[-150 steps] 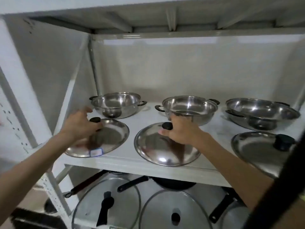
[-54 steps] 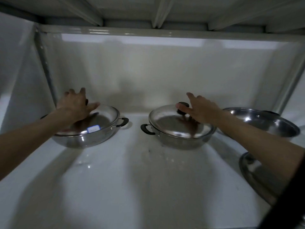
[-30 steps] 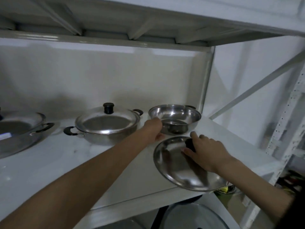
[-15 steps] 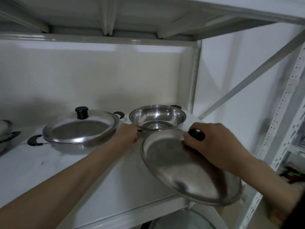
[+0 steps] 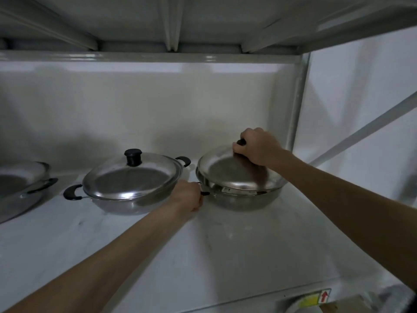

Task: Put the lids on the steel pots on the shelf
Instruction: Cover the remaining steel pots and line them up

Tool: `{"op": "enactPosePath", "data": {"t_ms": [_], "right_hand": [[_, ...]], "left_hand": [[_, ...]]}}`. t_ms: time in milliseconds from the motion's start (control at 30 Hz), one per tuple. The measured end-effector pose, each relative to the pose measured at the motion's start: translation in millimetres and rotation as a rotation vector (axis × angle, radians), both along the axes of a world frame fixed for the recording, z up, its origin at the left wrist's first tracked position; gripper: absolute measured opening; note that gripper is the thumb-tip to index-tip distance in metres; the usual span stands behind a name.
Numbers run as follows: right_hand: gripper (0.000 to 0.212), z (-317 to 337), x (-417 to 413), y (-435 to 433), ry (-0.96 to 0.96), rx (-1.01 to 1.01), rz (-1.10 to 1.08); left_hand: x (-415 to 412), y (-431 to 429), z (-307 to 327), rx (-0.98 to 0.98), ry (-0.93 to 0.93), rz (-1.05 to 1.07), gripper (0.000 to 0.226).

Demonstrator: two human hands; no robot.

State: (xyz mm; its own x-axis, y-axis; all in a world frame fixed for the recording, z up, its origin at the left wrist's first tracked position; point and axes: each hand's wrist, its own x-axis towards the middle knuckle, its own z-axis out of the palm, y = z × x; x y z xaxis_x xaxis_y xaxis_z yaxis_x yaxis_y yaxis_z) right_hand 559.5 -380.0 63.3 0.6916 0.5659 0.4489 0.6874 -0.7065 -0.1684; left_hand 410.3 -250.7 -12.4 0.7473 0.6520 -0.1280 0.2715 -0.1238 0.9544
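White shelf point(image 5: 237, 245) boards carry the pots: right hand point(image 5: 257, 146) fingers are closed on the knob of the lid point(image 5: 230, 170), sitting tilted on the right-end pot point(image 5: 243, 198) near the back corner; left hand point(image 5: 188, 196) pinches that pot's near-left handle.

Dim, grey exposure throughout; soft shadows are cast on the back wall point(image 5: 135, 114), faint glare is seen on the upper beam point(image 5: 158, 57), and wide-angle bending with slight softness is noted toward the edges.
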Motion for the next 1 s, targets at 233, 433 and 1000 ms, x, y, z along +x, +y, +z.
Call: {"op": "enactPosePath", "data": {"t_ms": [233, 433, 1000], "right_hand": [[0.038, -22, 10, 10, -0.018, -0.025, 0.008], [0.037, -22, 11, 10, 0.002, -0.032, 0.019], [0.042, -38, -85, -82, -0.216, 0.235, -0.051]], "left_hand": [[3, 2, -2, -0.049, 0.029, 0.048, 0.03], [0, -3, -1, -0.062, -0.01, 0.059, 0.028], [-87, -29, 30, 0.17, -0.197, -0.052, 0.031]]}}
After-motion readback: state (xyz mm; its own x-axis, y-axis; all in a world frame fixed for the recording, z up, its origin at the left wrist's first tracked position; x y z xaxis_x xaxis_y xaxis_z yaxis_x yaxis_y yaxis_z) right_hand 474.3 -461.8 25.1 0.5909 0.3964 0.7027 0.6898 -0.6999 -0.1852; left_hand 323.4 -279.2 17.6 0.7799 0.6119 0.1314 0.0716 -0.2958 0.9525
